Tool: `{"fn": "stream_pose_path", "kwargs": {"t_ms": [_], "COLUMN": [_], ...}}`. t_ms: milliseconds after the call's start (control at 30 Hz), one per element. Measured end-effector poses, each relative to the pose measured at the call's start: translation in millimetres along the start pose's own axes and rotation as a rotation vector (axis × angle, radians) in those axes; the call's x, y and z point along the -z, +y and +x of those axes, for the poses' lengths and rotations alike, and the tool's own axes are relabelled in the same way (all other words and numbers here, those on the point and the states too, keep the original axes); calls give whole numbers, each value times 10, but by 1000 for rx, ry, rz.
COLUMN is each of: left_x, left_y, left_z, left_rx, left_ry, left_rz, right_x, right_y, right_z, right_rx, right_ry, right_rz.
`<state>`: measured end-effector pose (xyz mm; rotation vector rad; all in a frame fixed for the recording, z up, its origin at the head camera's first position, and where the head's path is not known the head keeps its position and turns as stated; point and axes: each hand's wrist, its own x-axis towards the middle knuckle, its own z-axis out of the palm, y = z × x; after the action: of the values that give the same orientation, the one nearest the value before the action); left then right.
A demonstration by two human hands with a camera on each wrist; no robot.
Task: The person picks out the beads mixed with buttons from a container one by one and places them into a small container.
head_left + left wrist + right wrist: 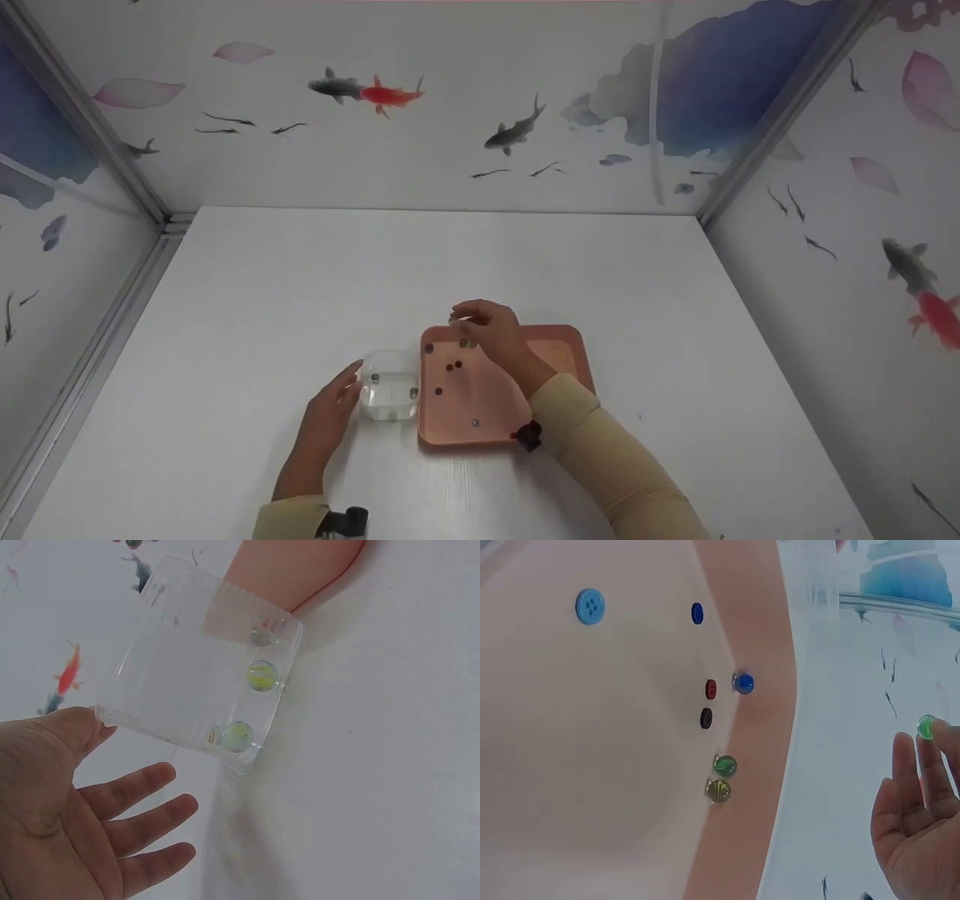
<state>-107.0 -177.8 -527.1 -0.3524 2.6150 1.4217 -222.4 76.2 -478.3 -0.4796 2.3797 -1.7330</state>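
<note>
My right hand [491,326] is raised over the far left part of a pink tray [487,386]. Between its thumb and fingertip it pinches a green glass marble [925,727], seen in the right wrist view. At the left side of a clear plastic box [169,652], my left hand [328,411] holds the rim with thumb and forefinger, its other fingers spread. Inside the box lie glass marbles, among them a yellow-streaked marble [262,676] and a pale marble [238,736]. The box stands right beside the tray's left edge.
Along the tray's side lie a blue marble [743,683], a green marble [725,766] and a yellow-striped marble [719,790]. Also in the tray are a light blue button [590,606], a dark blue button [697,613], a red button [711,689] and a black button [706,718]. Printed panels surround the white table [300,285].
</note>
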Motion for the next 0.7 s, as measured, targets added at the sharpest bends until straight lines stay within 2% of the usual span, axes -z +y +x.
{"fn": "stream_pose_path", "kwargs": {"t_ms": [167, 367, 567, 700], "left_x": [2, -6, -14, -12], "left_y": [0, -6, -27, -31], "left_z": [-12, 9, 20, 14], "left_rx": [-5, -4, -4, -4], "left_ry": [3, -1, -1, -1], "left_rz": [-1, -21, -33, -38], "right_x": [-52, -112, -181, -220], "right_y": [-48, -76, -108, -118], "right_z": [9, 4, 2, -4], "right_rx": [-44, -25, -58, 0], "right_ry": [3, -24, -44, -70], "right_rz": [-37, -32, -49, -2]}}
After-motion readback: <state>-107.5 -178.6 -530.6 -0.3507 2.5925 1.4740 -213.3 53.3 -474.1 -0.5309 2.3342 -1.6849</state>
